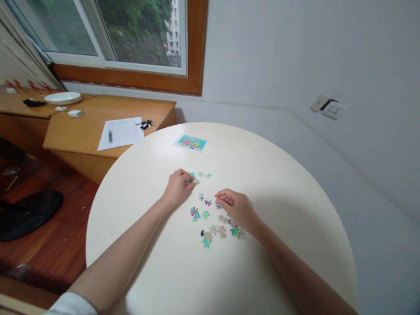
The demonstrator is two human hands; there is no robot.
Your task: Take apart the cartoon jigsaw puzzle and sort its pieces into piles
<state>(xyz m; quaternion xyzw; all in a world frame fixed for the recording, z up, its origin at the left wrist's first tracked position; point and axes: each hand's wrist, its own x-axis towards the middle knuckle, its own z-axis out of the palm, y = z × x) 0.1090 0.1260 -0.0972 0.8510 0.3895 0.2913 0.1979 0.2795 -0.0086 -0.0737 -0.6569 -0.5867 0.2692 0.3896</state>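
On the round white table, my left hand (179,189) has its thumb and fingers closed on a small green puzzle piece (196,181). Several light-green pieces, among them a puzzle piece (201,174), lie just beyond those fingertips. My right hand (239,209) hovers low over the loose pieces with its fingertips pinched together; what they hold, if anything, is hidden. A partly covered puzzle piece (218,206) shows under its fingers. Nearer to me are mixed pieces: a pink and green cluster (194,213), a grey-backed piece (222,232) and a yellow and teal piece (235,231).
A colourful cartoon picture card (192,142) lies at the far side of the round table (278,175). Left of it, a wooden desk (138,106) holds a printed paper (122,131), keys (146,124) and a white dish (63,98). A wall (295,52) stands behind.
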